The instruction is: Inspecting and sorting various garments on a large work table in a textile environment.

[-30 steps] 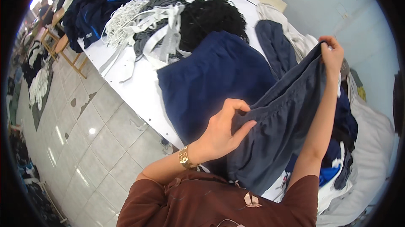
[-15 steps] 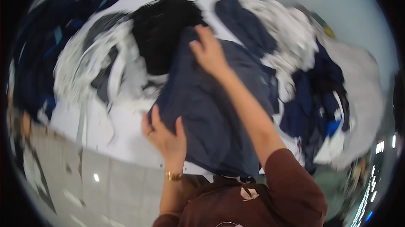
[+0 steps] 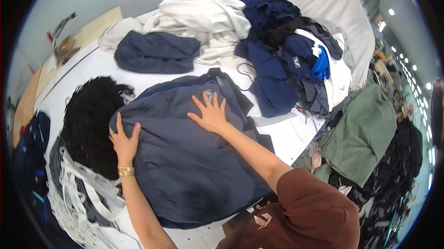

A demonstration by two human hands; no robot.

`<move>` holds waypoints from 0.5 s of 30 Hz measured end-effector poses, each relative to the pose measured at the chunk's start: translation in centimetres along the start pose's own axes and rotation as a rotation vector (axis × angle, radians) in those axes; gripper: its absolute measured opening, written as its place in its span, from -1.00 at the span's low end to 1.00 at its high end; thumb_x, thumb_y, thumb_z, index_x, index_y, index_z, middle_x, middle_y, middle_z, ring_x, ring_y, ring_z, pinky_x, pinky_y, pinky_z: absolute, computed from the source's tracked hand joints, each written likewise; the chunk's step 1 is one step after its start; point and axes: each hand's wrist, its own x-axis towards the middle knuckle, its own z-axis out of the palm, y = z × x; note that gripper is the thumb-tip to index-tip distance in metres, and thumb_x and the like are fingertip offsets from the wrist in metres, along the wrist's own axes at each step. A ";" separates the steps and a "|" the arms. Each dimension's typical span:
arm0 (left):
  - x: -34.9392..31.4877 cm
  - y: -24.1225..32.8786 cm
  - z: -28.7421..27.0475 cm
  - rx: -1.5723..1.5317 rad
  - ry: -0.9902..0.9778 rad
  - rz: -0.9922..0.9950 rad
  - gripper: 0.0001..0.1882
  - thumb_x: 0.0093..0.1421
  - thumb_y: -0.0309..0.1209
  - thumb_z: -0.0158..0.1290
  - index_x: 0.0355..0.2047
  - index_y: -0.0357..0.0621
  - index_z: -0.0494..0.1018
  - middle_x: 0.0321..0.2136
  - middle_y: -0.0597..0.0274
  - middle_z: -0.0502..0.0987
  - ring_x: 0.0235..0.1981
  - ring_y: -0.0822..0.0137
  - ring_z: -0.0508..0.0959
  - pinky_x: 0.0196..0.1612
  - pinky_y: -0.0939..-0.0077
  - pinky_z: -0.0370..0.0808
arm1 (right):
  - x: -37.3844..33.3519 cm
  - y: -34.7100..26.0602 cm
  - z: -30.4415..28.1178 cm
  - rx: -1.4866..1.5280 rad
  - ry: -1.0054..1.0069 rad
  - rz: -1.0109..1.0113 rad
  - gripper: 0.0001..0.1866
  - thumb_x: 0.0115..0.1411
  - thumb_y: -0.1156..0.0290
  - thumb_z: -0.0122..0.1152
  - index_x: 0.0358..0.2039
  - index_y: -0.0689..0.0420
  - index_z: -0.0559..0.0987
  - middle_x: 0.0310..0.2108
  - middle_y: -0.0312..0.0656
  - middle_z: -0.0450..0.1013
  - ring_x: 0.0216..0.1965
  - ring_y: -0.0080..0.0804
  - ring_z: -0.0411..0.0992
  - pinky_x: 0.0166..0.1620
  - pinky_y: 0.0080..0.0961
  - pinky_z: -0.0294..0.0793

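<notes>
Dark slate-blue fabric, which looks like a stack of garments or cut pieces, lies spread on the white table in front of me. My left hand rests at its left edge, fingers spread, a gold bracelet at the wrist. Farther right, my right hand lies flat on the upper part of the fabric, fingers fanned out beside a small pale mark. Neither hand grips anything. A black heap of cords or stringy trimmings touches the fabric's left side.
White straps pile up at the near left. Behind the fabric lie a folded slate-blue piece and white cloth. Navy garments stand farther right, with green cloth beyond the table's right edge.
My view has turned to the right. My left hand has moved from the fabric's near-left edge up along its left side; my right hand now lies flat, farther right on it.
</notes>
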 end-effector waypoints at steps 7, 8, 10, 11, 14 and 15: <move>0.6 7.3 7.1 0.612 0.055 -0.082 -0.13 0.00 0.30 0.01 0.30 0.54 -0.03 0.30 -0.03 -0.04 0.19 -0.48 0.05 -0.02 -0.31 0.29 | 4.0 10.6 2.3 -0.056 0.099 -0.042 -0.20 0.13 -0.36 -0.23 0.31 -0.24 0.11 0.35 -0.15 -0.06 0.35 0.21 -0.24 0.18 0.45 -0.29; 0.5 6.8 6.3 0.603 0.063 -0.092 -0.15 0.03 0.29 0.00 0.30 0.55 -0.04 0.29 -0.01 0.00 0.17 -0.43 0.11 -0.05 -0.25 0.35 | 4.6 10.1 2.5 -0.016 0.081 -0.072 -0.18 0.11 -0.39 -0.23 0.30 -0.25 0.12 0.36 -0.18 -0.06 0.35 0.20 -0.27 0.18 0.47 -0.33; 0.4 4.1 5.4 0.556 0.093 -0.084 -0.17 0.06 0.24 0.01 0.31 0.55 -0.06 0.28 -0.05 0.02 0.16 -0.41 0.14 -0.03 -0.16 0.37 | 5.3 8.3 1.9 0.071 -0.040 -0.084 -0.17 0.09 -0.40 -0.20 0.29 -0.22 0.17 0.35 -0.18 -0.04 0.35 0.20 -0.27 0.17 0.48 -0.35; 0.3 3.7 5.4 0.562 0.079 -0.111 -0.17 0.08 0.22 0.01 0.31 0.56 -0.08 0.29 -0.07 0.00 0.18 -0.44 0.11 0.00 -0.18 0.35 | 5.8 8.0 0.5 0.164 -0.146 -0.083 -0.17 0.08 -0.40 -0.19 0.27 -0.21 0.20 0.35 -0.17 -0.05 0.35 0.21 -0.27 0.18 0.48 -0.36; 0.9 3.8 5.6 0.551 -0.029 -0.161 -0.15 0.08 0.20 0.01 0.32 0.59 -0.15 0.32 -0.09 -0.10 0.22 -0.47 0.01 0.06 -0.33 0.21 | 5.8 10.0 -3.8 0.422 -0.113 -0.089 -0.22 0.06 -0.33 -0.04 0.21 -0.16 0.31 0.32 -0.14 0.02 0.34 0.21 -0.20 0.19 0.47 -0.34; 1.4 3.5 5.3 0.550 -0.018 -0.145 -0.15 0.08 0.20 0.01 0.32 0.59 -0.15 0.32 -0.09 -0.10 0.22 -0.47 0.01 0.06 -0.33 0.21 | 5.7 11.8 -5.7 0.403 0.057 -0.131 -0.28 0.04 -0.24 0.05 0.17 -0.15 0.35 0.27 -0.12 0.10 0.32 0.18 -0.14 0.19 0.44 -0.29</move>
